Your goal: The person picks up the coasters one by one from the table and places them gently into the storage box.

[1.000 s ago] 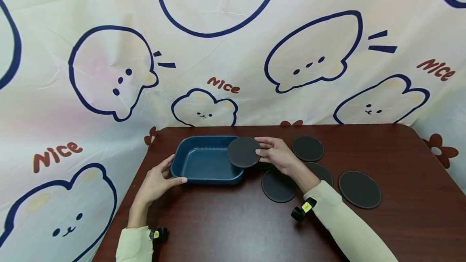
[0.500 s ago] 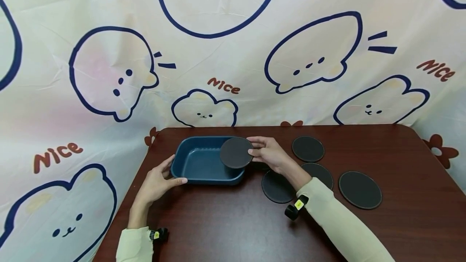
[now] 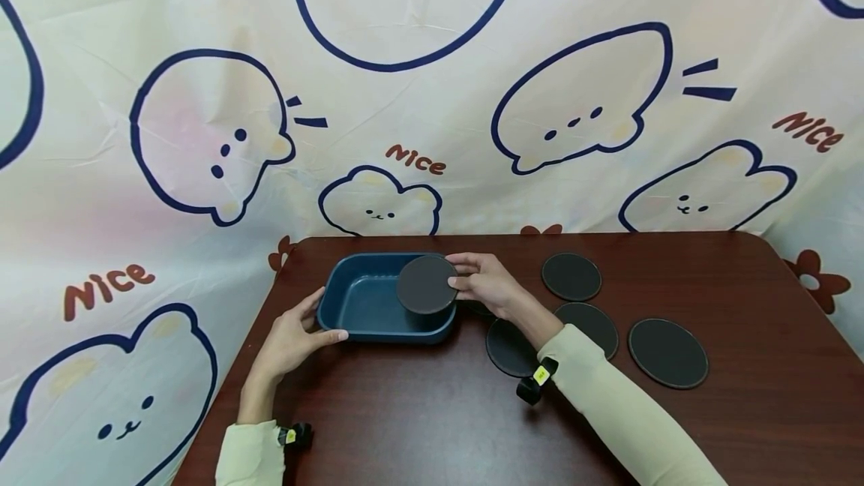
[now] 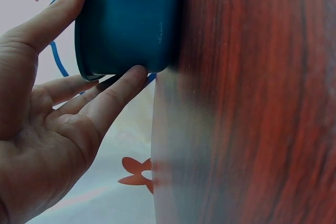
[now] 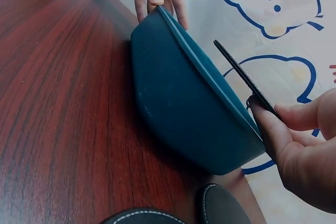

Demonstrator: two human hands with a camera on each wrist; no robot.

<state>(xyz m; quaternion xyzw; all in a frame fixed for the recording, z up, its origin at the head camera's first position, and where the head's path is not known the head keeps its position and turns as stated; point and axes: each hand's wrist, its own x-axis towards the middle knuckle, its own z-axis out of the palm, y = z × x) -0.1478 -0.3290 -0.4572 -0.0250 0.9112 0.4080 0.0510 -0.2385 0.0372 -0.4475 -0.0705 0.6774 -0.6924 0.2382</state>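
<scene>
My right hand (image 3: 491, 287) pinches a round black coaster (image 3: 427, 285) by its right edge, thumb on one face and fingers on the other. The coaster is over the right end of a blue rectangular basin (image 3: 361, 306); in the right wrist view it stands tilted above the basin's rim. My left hand (image 3: 286, 340) holds the basin's left end, thumb at the near corner and fingers along the end wall. In the left wrist view, those fingers (image 4: 118, 95) touch the basin's wall (image 4: 126, 24).
More black coasters lie right of the basin: one at the back (image 3: 571, 276), one partly under my right forearm, one near the basin (image 3: 509, 347), and one farther right (image 3: 668, 353). White stitching edges them in the right wrist view. A patterned cloth (image 3: 405, 111) hangs behind the brown table (image 3: 418, 411).
My right hand has moved left with the coaster, carrying it from the basin's right edge farther over its inside. My left hand and the basin have stayed in place.
</scene>
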